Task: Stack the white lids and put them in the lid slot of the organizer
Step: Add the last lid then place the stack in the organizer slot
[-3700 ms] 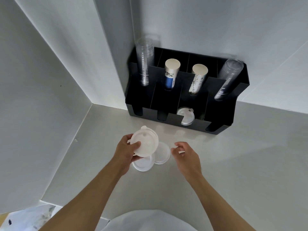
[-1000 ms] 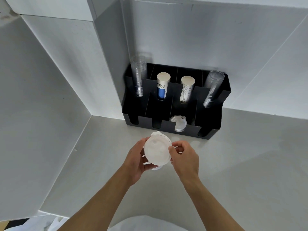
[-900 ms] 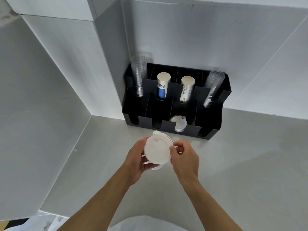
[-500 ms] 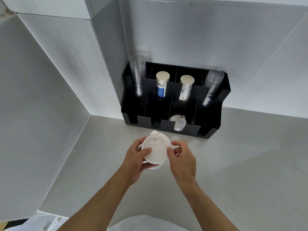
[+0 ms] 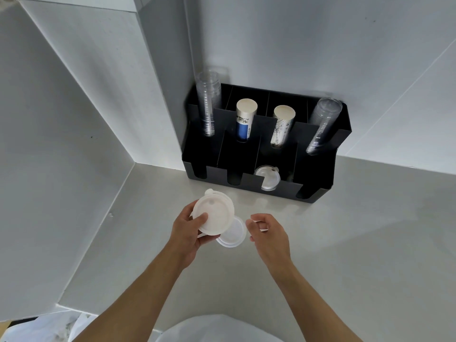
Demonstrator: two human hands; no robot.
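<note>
My left hand (image 5: 187, 230) grips a stack of white lids (image 5: 217, 213), held tilted above the counter with the thumb on the top lid. Just under and right of the stack, another white lid (image 5: 234, 234) lies flat on the counter. My right hand (image 5: 267, 234) hovers beside that lid, fingers curled and apart, holding nothing. The black organizer (image 5: 318, 191) stands against the back wall. White lids (image 5: 267, 178) stand in its third front slot from the left.
The organizer's rear slots hold clear cup stacks (image 5: 208, 104) at both ends, a blue-labelled paper cup stack (image 5: 245, 122) and a patterned one (image 5: 282, 125). White walls close off the left side and the back. A white bag (image 5: 49, 327) lies at the lower left.
My right hand has let go of the lid stack and moved right. The left hand has shifted the stack slightly left, uncovering the lid on the counter.
</note>
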